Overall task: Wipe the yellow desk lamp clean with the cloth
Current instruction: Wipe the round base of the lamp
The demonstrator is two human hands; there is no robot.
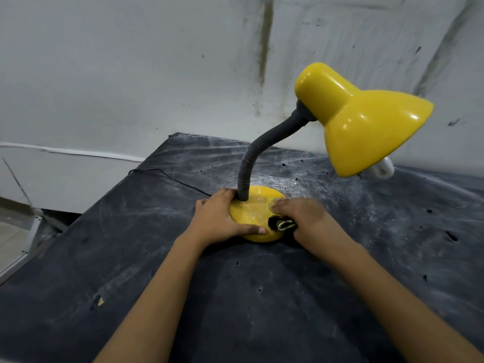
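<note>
Lamp (361, 121) base (252, 213) is gripped by left hand (220, 218), fingers wrapped round its rim; cloth (282, 225) is clamped in right hand (303, 218) fingers, pressed on base, on counter (262, 297).

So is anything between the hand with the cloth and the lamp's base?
Nothing visible. The right hand presses the dark cloth straight onto the yellow base, while the left hand grips the base's other side.

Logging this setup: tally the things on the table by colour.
Yellow: 1, the lamp
Black: 1, the cloth under the right hand
Total: 2
The left hand holds the lamp's base.
</note>
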